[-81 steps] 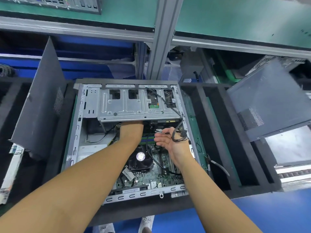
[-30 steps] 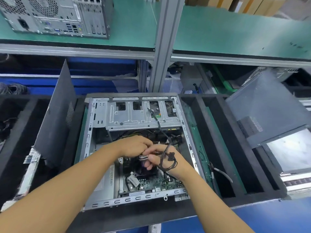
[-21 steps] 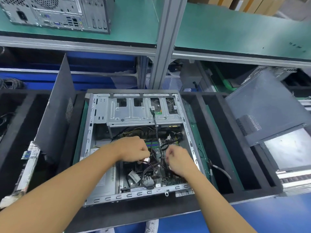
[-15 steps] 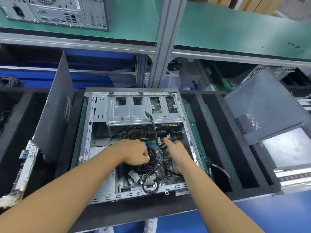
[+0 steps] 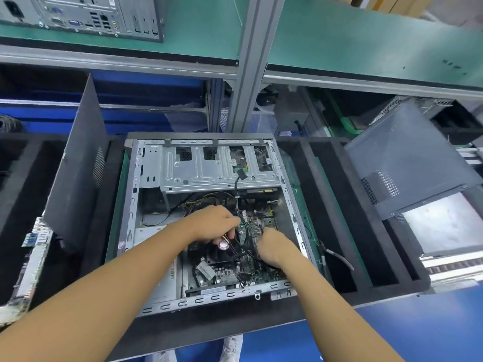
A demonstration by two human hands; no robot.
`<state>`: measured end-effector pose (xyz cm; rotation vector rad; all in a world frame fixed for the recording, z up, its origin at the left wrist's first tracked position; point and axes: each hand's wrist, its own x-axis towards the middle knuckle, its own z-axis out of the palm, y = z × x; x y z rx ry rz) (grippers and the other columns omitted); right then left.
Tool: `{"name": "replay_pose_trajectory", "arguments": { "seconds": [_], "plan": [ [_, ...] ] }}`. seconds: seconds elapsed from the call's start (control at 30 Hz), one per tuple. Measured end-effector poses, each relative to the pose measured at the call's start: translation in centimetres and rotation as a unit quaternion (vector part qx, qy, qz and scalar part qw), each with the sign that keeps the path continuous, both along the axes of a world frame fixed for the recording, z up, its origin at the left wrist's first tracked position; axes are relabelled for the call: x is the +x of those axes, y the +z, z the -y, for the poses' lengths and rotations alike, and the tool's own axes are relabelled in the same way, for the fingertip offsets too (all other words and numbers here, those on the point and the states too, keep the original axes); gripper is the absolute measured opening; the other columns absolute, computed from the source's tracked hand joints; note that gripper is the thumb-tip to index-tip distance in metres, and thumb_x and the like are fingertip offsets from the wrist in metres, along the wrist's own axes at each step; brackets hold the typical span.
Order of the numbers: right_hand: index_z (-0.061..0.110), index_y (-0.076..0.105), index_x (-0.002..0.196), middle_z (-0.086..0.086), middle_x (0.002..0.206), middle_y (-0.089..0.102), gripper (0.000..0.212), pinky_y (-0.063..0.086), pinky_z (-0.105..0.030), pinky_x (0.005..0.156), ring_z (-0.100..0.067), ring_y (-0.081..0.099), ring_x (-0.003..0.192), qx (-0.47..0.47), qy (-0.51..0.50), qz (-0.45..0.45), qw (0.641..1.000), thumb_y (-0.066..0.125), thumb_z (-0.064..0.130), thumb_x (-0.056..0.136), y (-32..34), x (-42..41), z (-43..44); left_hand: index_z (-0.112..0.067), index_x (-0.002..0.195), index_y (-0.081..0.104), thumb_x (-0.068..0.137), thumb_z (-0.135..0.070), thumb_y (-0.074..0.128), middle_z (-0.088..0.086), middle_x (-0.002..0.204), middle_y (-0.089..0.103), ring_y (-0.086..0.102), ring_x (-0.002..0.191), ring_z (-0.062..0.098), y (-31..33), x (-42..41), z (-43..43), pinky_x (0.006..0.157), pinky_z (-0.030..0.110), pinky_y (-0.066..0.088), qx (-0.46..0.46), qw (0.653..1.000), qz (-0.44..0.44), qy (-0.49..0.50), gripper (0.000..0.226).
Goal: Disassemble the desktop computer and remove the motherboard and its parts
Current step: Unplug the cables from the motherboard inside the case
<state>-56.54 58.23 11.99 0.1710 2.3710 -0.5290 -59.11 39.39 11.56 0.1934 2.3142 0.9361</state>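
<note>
Cables [image 5: 241, 253] are dropped onto motherboard [image 5: 257, 226], now pinched by left hand [image 5: 209, 226]; right hand [image 5: 274, 248] grip cannot be told; unplugging proceeds.

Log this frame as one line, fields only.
step: cable removal | left hand: grips black cables above CPU fan | right hand: curled over motherboard, grip hidden | motherboard: in computer case

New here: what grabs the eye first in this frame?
The open computer case lies at centre in black foam, left hand and right hand down over its motherboard, the right curled round black cables. A dark side panel leans just left of it, and a second computer sits on the green shelf at upper left.
</note>
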Motion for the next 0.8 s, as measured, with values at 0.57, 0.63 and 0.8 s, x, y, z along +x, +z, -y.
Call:
{"name": "replay_pose_trajectory", "arguments": {
  "seconds": [0.57, 0.63, 0.8],
  "plan": [
    [-0.005, 0.044, 0.123, -0.023, 0.109, 0.061, 0.032, 0.050, -0.039, 0.074, -0.031, 0.060, 0.084, -0.033, 0.169, 0.015, 0.985, 0.036, 0.020, 0.104, 0.4, 1.2, 0.3, -0.019, 0.057, 0.043, 0.072, -0.074, 0.058, 0.001, 0.060, 0.053, 0.061, 0.062, 0.019, -1.1, -1.7, -5.7, 0.051, 0.027, 0.031, -0.118, 0.991, -0.036, 0.056, 0.059],
    [0.008, 0.034, 0.130, -0.016, 0.104, 0.061, 0.035, 0.047, -0.038, 0.065, -0.025, 0.057, 0.076, -0.057, 0.185, 0.001, 0.981, 0.040, 0.027, 0.101, 0.4, 1.0, -0.2, -0.018, 0.057, 0.039, 0.077, -0.058, 0.065, 0.004, 0.057, 0.045, 0.049, 0.048, 0.022, -1.4, -1.9, -5.9, 0.049, 0.028, 0.024, -0.092, 0.992, -0.003, 0.089, 0.052],
    [0.017, 0.062, 0.100, 0.001, 0.082, 0.061, 0.024, 0.038, -0.022, 0.049, -0.007, 0.047, 0.058, -0.144, -0.015, -0.030, 0.989, 0.042, 0.007, 0.092, 0.3, 0.3, -0.8, -0.018, 0.052, 0.039, 0.078, -0.031, 0.069, -0.003, 0.049, 0.033, 0.030, 0.046, 0.017, -1.8, -2.2, -5.4, 0.047, 0.027, 0.020, -0.051, 0.987, 0.022, 0.152, 0.042]
  ]
}}
